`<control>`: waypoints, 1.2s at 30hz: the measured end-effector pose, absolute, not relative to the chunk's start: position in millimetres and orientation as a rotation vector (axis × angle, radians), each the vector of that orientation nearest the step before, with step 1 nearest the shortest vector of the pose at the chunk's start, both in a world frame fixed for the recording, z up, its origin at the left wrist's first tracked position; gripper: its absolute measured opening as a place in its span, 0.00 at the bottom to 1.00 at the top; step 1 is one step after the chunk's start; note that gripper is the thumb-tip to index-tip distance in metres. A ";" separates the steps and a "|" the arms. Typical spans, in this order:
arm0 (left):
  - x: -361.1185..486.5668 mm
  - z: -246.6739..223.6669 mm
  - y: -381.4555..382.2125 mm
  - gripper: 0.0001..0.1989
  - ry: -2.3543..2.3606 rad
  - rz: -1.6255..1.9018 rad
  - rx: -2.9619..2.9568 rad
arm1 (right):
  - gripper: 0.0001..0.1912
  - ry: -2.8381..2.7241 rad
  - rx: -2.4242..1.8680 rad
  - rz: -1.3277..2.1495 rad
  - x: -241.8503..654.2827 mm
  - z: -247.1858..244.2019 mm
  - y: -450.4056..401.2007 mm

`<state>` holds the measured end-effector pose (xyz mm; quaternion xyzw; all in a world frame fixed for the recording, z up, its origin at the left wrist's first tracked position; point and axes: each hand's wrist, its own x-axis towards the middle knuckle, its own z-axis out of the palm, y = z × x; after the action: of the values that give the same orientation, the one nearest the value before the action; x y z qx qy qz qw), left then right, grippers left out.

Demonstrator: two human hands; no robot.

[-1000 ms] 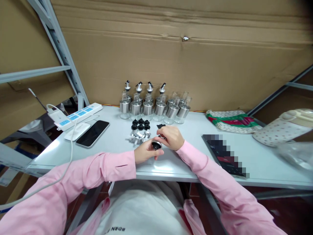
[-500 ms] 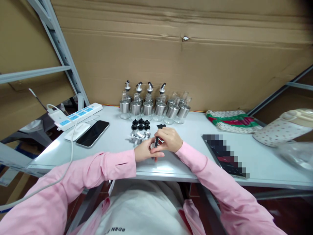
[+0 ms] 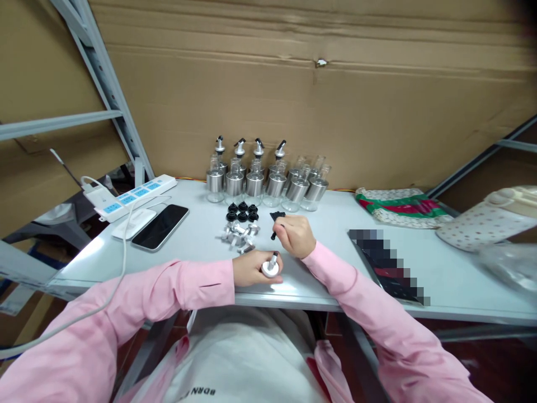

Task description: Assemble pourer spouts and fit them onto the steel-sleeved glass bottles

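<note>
Behind, bottles, four topped with pourers, left fingers gripping silver spout, right fingers gripping black piece

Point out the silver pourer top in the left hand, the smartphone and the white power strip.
Silver pourer top point(image 3: 269, 271): head view, on its round base.
Smartphone point(image 3: 160, 226): head view, middle of its dark screen.
White power strip point(image 3: 141, 192): head view, on a blue socket face.

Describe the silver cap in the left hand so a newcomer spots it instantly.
On the pale table, in front of the glass bottles, find the left hand. It grips the silver cap, round with a stubby spout. Similar silver parts lie heaped beyond; this one is held.
</note>
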<state>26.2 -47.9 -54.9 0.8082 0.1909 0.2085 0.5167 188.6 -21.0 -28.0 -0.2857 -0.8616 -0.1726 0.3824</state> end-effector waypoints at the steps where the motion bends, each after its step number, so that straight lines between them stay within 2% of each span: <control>1: 25.9 -55.6 -48.1 0.12 0.477 0.491 1.914 | 0.25 -2.175 -0.808 -0.414 190.3 -27.8 -18.9; 7: 25.7 -54.1 -48.5 0.16 0.538 0.454 1.748 | 0.18 -1.918 -1.434 -0.119 217.2 -24.8 12.4; 14: 26.0 -52.4 -49.1 0.14 0.549 0.466 1.707 | 0.16 -2.234 -1.942 0.140 260.4 -35.7 42.8; 17: 25.9 -52.5 -49.4 0.13 0.553 0.459 1.699 | 0.14 -2.201 -2.064 0.139 262.8 -39.7 42.7; 21: 25.9 -53.2 -49.5 0.14 0.562 0.470 1.694 | 0.13 -2.049 -2.059 0.015 261.8 -35.9 39.2; 27: 25.8 -53.9 -49.2 0.16 0.584 0.451 1.679 | 0.18 -2.277 -1.865 0.299 269.0 -41.9 45.3; 36: 26.0 -54.4 -49.3 0.15 0.575 0.463 1.675 | 0.19 -2.346 -1.781 0.108 267.6 -54.7 50.8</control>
<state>26.0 -49.3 -54.4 0.7255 0.2489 0.2004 0.6096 267.6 50.8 -54.7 -0.6013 -0.7923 0.0364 0.0970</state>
